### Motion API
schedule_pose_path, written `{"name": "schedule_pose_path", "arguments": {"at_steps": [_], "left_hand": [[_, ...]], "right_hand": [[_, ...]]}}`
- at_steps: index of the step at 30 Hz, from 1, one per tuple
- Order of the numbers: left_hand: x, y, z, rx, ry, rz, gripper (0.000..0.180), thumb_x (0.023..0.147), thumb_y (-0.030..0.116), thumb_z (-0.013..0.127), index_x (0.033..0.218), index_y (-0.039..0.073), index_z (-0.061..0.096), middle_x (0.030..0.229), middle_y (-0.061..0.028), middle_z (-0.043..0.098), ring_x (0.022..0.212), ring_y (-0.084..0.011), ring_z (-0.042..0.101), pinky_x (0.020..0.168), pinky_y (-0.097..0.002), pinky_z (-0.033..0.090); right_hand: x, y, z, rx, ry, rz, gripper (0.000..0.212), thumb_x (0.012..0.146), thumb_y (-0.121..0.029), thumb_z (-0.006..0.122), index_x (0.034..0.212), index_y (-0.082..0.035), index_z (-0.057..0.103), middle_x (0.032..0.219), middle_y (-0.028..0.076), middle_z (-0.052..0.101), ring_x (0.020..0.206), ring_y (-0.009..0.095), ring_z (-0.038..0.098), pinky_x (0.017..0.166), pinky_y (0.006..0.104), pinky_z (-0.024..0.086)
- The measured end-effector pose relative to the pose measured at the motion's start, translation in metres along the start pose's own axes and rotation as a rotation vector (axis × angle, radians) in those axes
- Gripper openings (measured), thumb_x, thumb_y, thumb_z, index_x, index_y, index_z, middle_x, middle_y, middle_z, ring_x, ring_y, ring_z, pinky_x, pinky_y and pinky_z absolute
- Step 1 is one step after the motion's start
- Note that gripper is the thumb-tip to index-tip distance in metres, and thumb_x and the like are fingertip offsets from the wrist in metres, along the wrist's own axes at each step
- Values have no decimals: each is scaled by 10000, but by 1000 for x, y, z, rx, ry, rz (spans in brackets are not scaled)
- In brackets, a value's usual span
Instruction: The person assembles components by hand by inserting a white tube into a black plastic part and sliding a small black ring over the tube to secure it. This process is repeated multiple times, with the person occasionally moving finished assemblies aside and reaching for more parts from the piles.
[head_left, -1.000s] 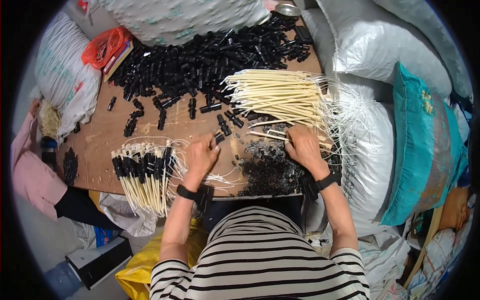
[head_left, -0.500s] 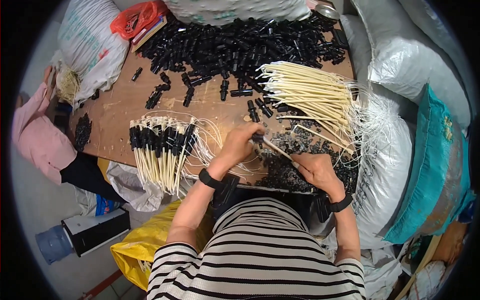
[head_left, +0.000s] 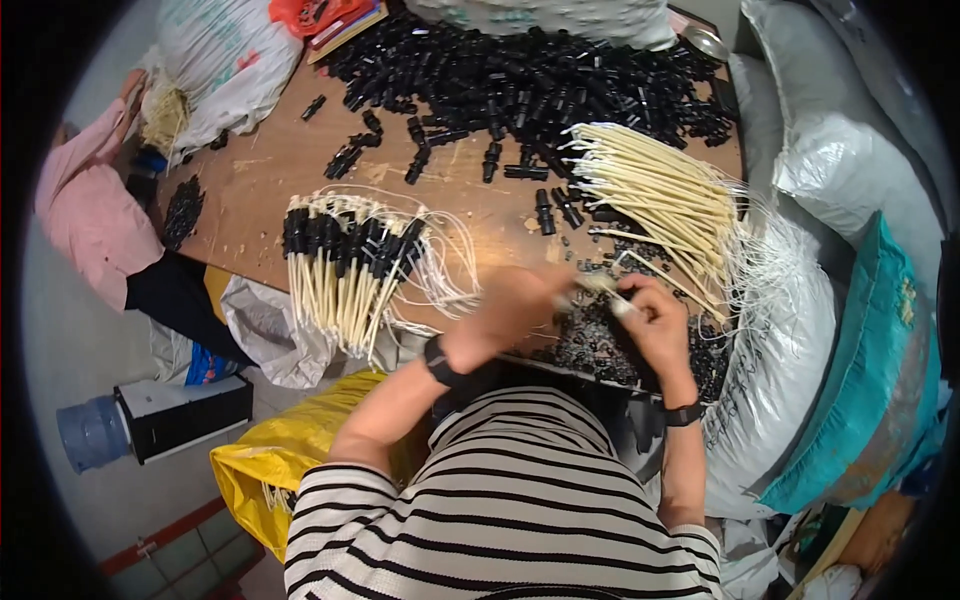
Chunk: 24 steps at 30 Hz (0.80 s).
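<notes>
My left hand (head_left: pixel 522 305) is smeared by motion over the table's near edge, so its fingers cannot be read. Close to its fingertips is a blurred pale rod (head_left: pixel 598 283), reaching toward my right hand (head_left: pixel 655 325). The right hand's fingers are curled, thumb and forefinger pinched at the rod's end. No black sleeve can be made out on this rod. Beneath both hands spread many small dark and clear bits (head_left: pixel 590 335). Left of them lies a bundle of pale rods with black sleeves (head_left: pixel 345 250), white strings trailing from it.
A heap of black tubular parts (head_left: pixel 540 85) covers the table's far side. Pale rods with white strings (head_left: pixel 655 195) lie in a stack at the right. White sacks (head_left: pixel 780 350) and a teal sack (head_left: pixel 850 380) crowd the right edge. A person in pink (head_left: pixel 100 230) is at the far left.
The view has shifted, so the table's things sit further right. My left hand, earlier gripping a black sleeve on the rod, is now blurred; the black sleeve no longer shows between the hands.
</notes>
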<state>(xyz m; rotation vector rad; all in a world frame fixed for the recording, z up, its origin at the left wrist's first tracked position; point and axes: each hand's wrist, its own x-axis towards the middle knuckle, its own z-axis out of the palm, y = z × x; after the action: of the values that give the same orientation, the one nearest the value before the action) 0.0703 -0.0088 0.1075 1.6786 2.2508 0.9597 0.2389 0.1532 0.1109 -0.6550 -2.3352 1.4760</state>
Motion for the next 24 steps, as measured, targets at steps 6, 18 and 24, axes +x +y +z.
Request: {"name": "schedule_pose_path", "arguments": {"at_steps": [6, 18, 24], "left_hand": [[-4, -26, 9, -715, -39, -592, 176, 867, 102, 581, 1011, 27, 651, 721, 11, 637, 612, -63, 553, 534, -231, 414], [9, 6, -6, -949, -186, -685, 154, 782, 37, 674, 932, 7, 684, 754, 39, 626, 679, -30, 546, 612, -192, 455], [2, 1, 0, -755, -181, -531, 188, 771, 24, 641, 958, 9, 651, 740, 10, 613, 633, -58, 519, 579, -215, 424]], "right_hand": [[-5, -44, 16, 249, -271, 57, 327, 800, -111, 680, 1123, -80, 644, 881, 107, 693, 681, 201, 642, 593, 296, 502], [-13, -11, 50, -726, 176, -374, 186, 738, -91, 692, 916, -124, 648, 649, 66, 569, 496, 243, 568, 459, 345, 439], [-17, -14, 47, -211, 77, -164, 166, 757, -127, 719, 916, -86, 694, 667, 110, 640, 553, 210, 636, 517, 287, 477]]}}
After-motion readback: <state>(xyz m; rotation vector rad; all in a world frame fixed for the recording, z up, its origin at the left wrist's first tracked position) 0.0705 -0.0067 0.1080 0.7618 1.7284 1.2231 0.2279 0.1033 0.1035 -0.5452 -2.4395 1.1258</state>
